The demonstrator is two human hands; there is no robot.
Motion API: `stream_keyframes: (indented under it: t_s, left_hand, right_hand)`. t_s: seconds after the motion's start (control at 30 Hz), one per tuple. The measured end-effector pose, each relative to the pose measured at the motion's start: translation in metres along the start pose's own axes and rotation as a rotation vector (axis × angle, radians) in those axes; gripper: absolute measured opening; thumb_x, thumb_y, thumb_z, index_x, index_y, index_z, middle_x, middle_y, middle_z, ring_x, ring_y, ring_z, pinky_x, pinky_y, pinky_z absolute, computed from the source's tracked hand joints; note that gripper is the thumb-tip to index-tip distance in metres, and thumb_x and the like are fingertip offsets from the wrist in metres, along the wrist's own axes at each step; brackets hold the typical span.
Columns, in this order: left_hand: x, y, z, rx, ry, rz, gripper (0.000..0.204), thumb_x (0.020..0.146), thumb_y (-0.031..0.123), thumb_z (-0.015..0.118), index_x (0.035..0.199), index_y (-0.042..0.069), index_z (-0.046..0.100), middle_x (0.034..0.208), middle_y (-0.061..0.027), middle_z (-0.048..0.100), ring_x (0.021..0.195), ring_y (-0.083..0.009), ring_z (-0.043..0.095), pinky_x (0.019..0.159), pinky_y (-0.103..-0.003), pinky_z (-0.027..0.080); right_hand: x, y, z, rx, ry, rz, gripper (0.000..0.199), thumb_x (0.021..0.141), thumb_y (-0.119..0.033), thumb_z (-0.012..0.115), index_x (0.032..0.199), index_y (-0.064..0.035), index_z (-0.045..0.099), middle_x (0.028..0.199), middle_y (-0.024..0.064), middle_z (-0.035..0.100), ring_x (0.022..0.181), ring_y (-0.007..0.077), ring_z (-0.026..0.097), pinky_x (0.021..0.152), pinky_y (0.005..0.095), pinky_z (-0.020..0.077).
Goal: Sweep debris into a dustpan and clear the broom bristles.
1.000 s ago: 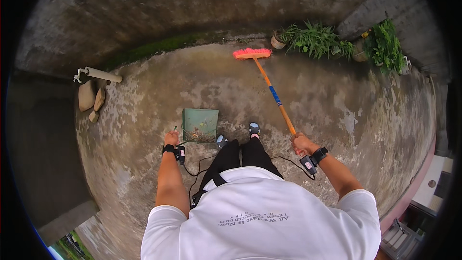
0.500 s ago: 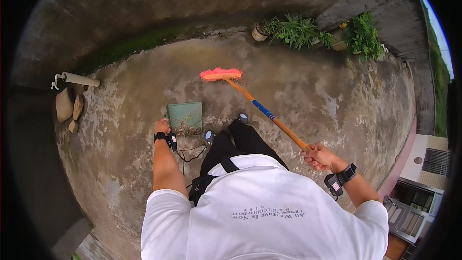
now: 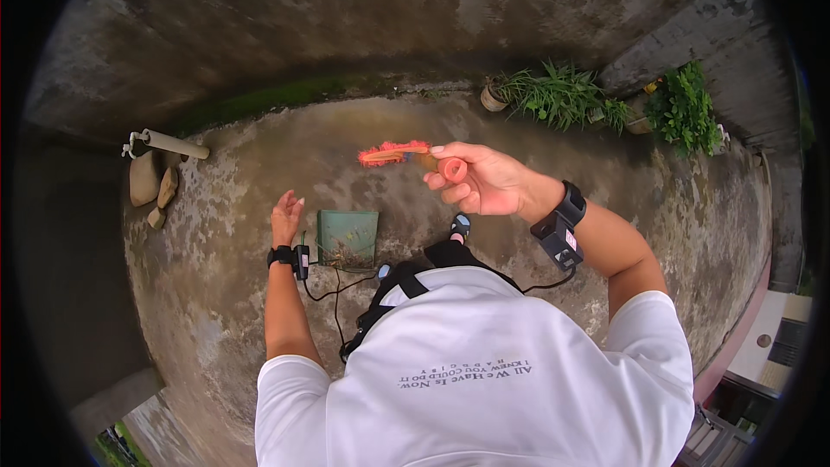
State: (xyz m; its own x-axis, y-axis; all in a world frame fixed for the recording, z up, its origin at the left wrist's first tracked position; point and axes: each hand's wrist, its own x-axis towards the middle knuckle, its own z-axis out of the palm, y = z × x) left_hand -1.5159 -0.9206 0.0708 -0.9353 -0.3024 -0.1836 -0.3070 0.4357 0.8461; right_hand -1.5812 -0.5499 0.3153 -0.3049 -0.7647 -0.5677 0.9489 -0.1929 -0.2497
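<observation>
A rough, dark-stained concrete wall [image 3: 372, 17] rises behind a mottled concrete floor [image 3: 622, 233], with a green, mossy band [image 3: 259, 105] along the seam. Leafy plants [image 3: 558, 97] in pots [image 3: 494, 97] crowd the wall's base at right. Over the middle of the floor, a broom [image 3: 396, 155] with fluffy coral-red bristles [image 3: 373, 159] appears nearly end-on, its hollow, round handle tip [image 3: 454, 170] facing the camera; whether it touches the floor cannot be told. A squarish green dustpan [image 3: 348, 229] lies left of the shoes [image 3: 461, 224], dry plant scraps [image 3: 346, 256] along its near edge. Rounded stones [image 3: 145, 178] sit beside a pale pipe [image 3: 178, 144] at far left. The right hand [image 3: 490, 178], curled around the handle, hides part of it; the left hand [image 3: 285, 220], loosely spread, is just beside the dustpan.
</observation>
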Motion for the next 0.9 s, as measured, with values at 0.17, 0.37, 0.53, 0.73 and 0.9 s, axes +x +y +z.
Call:
stream_keyframes:
  t_s: [0.17,0.37,0.53,0.73,0.9]
  left_hand:
    - [-0.002,0.135,0.029,-0.038,-0.152,0.163,0.047,0.072,0.018,0.059,0.112,0.003,0.041,0.107,-0.0124,0.046,0.091,-0.0181,0.050,0.076,-0.028,0.041]
    - [0.014,0.183,0.100,-1.041,-0.324,-0.088,0.060,0.069,0.024,0.062,0.116,0.002,0.032,0.106,-0.0104,0.044,0.095,-0.0164,0.044,0.081,-0.030,0.038]
    - [0.066,0.196,0.121,-0.921,-0.349,-0.026,0.057,0.069,0.025,0.061,0.113,0.002,0.033,0.105,-0.0099,0.044,0.094,-0.0167,0.045,0.080,-0.030,0.038]
    - [0.152,0.204,0.134,-0.904,-0.361,0.050,0.054,0.069,0.026,0.061,0.110,0.002,0.034,0.104,-0.0093,0.044,0.093,-0.0171,0.045,0.079,-0.030,0.039]
    - [0.203,0.238,0.119,-0.058,-0.099,0.168,0.025,0.075,0.006,0.050,0.098,0.000,0.044,0.094,-0.0096,0.050,0.083,-0.0160,0.050,0.068,-0.026,0.042]
  right_hand:
    - [0.050,-0.041,0.026,-0.144,-0.231,0.204,0.022,0.078,-0.028,0.049,0.072,-0.0070,0.052,0.062,-0.0004,0.046,0.044,0.0039,0.039,0.034,0.0132,0.0342]
    - [0.084,-0.078,0.022,-0.199,-0.396,0.295,0.028,0.079,-0.035,0.048,0.080,-0.0069,0.049,0.063,-0.0013,0.045,0.044,0.0033,0.039,0.033,0.0125,0.0321]
    - [0.105,-0.128,0.012,-0.547,-0.335,0.236,0.025,0.078,-0.029,0.052,0.070,-0.0064,0.044,0.062,-0.0006,0.042,0.042,0.0043,0.040,0.033,0.0152,0.0327]
    - [0.148,-0.193,-0.011,-1.230,-0.212,-0.464,0.035,0.077,-0.021,0.052,0.099,-0.0020,0.033,0.059,0.0048,0.044,0.044,0.0103,0.047,0.035,0.0216,0.0360]
    - [0.223,-0.251,-0.018,-1.610,-0.148,-0.965,0.029,0.077,-0.022,0.049,0.091,0.0014,0.041,0.061,0.0171,0.051,0.044,0.0258,0.051,0.045,0.0357,0.0389]
